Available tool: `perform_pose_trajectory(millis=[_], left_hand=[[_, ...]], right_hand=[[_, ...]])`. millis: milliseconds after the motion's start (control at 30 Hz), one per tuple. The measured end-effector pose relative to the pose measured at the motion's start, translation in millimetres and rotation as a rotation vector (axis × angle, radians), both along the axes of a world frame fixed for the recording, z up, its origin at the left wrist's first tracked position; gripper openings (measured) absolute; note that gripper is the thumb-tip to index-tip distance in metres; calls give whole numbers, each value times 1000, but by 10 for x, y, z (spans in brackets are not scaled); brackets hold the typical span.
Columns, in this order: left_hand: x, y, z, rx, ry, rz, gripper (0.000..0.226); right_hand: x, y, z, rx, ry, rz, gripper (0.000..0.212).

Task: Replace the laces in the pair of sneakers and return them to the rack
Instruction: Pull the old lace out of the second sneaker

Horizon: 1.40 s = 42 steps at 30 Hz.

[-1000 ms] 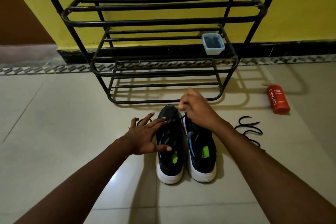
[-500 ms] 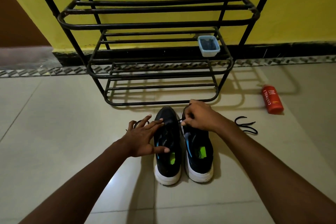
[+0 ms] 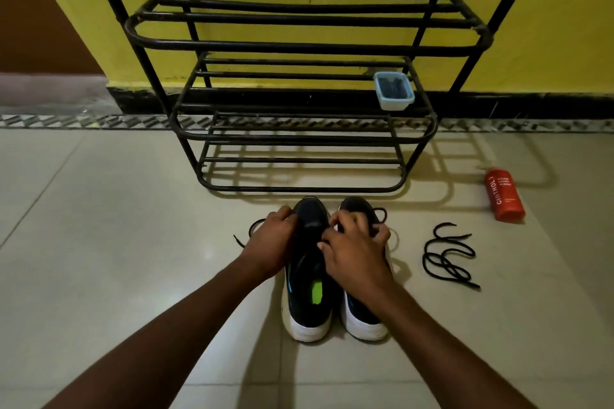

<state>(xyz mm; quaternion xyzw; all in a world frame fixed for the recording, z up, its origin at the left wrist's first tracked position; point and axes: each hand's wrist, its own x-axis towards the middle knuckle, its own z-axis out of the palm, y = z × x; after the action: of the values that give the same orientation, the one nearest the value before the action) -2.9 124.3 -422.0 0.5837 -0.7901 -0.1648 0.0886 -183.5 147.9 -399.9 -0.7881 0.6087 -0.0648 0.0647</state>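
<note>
Two black sneakers with white soles stand side by side on the floor, toes toward the rack: the left sneaker [image 3: 307,289] and the right sneaker [image 3: 363,322]. My left hand [image 3: 272,244] curls around the left sneaker's outer side near the toe. My right hand [image 3: 357,251] lies over the right sneaker's front, its fingers closed on the black lace [image 3: 382,213] that loops out by the toe. A second black lace [image 3: 251,230] peeks out behind my left hand. A loose black lace [image 3: 448,257] lies coiled on the floor to the right.
The black metal shoe rack [image 3: 299,46] stands against the yellow wall just beyond the sneakers. A small blue container [image 3: 393,90] sits on its middle shelf at the right. A red bottle [image 3: 503,194] lies on the tiles at the far right.
My left hand went from spread flat on the left sneaker to curled around its side near the toe. My right hand came down over the right sneaker's front.
</note>
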Motion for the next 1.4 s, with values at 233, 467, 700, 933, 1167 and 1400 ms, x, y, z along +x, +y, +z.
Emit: perform_pose_trajectory(millis=[233,467,700,933,1167,1400], left_hand=[[-54,-135,-9,75,-50,80,27],[-105,-148,398,41,436,242,19],[-226,-194,1136,53,928,49,10],[137,-215,565,131,-383,43,23],[269,-254,541,-40,116,13,31],[-101,-212,940,195,1429,181,40]], right_hand=[[239,266,-162,-31,132,51,36],[316,322,-248,141,42,14,46],[357,304,-263,191,78,-35,41],[339,304,-269,217,47,-42,46],[335,310,-336,164,22,-46,42],[356,327,-355,159,18,-75,41]])
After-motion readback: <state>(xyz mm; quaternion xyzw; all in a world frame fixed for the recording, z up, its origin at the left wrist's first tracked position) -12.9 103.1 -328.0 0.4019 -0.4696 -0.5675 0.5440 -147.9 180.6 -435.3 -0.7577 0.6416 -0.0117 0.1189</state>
